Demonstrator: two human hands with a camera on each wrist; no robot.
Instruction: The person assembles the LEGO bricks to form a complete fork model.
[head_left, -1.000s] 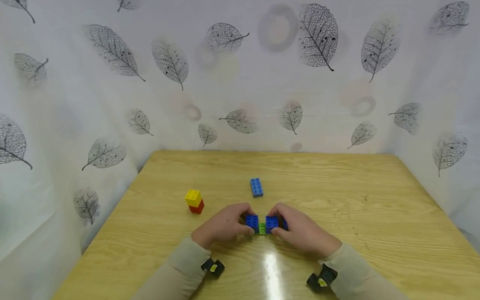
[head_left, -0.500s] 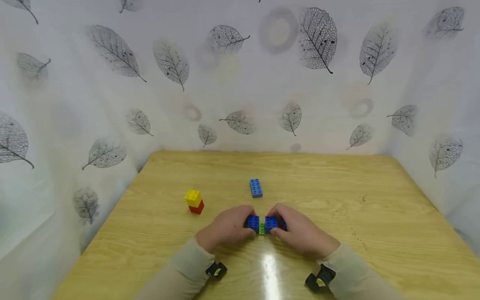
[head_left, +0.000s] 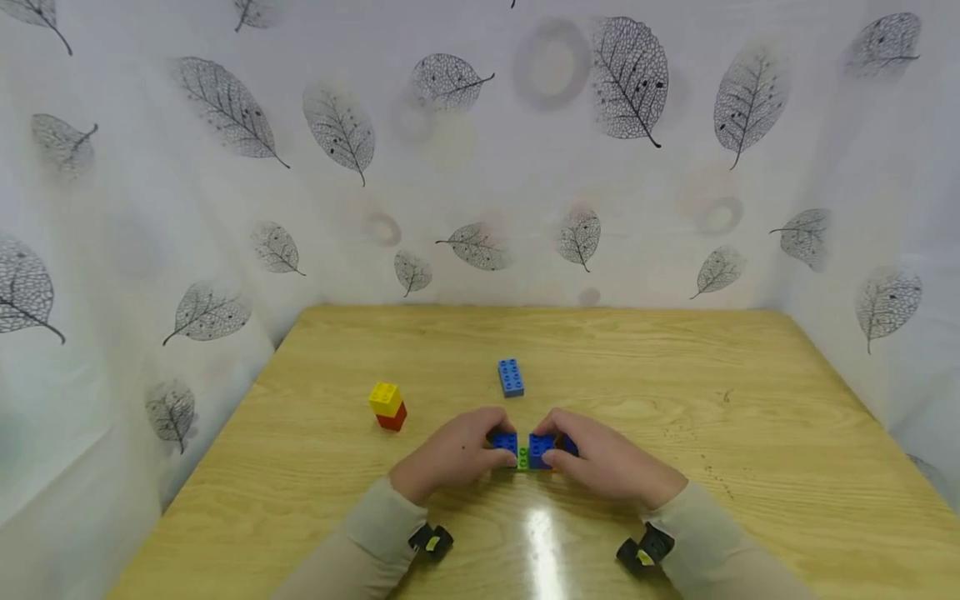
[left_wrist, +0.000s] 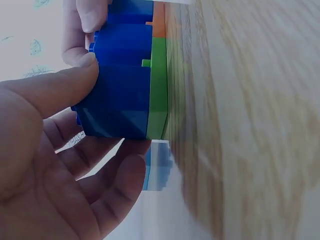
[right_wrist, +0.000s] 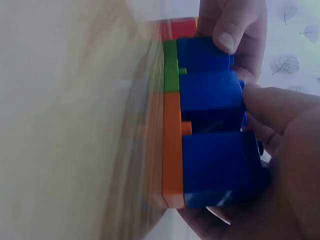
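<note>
two-handed, pinching end block (left_wrist: 117, 107) in left hand (head_left: 459, 454), middle block (right_wrist: 210, 95) in right hand (head_left: 611, 460), seemingly seating both; next, press evenly.

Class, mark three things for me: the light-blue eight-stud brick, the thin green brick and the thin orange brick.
light-blue eight-stud brick (head_left: 511, 378): head view, studded top
thin green brick (left_wrist: 159, 87): left wrist view, long side
thin orange brick (right_wrist: 172, 150): right wrist view, long side

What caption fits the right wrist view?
Right hand grips blue block spanning green block and orange block.
</note>
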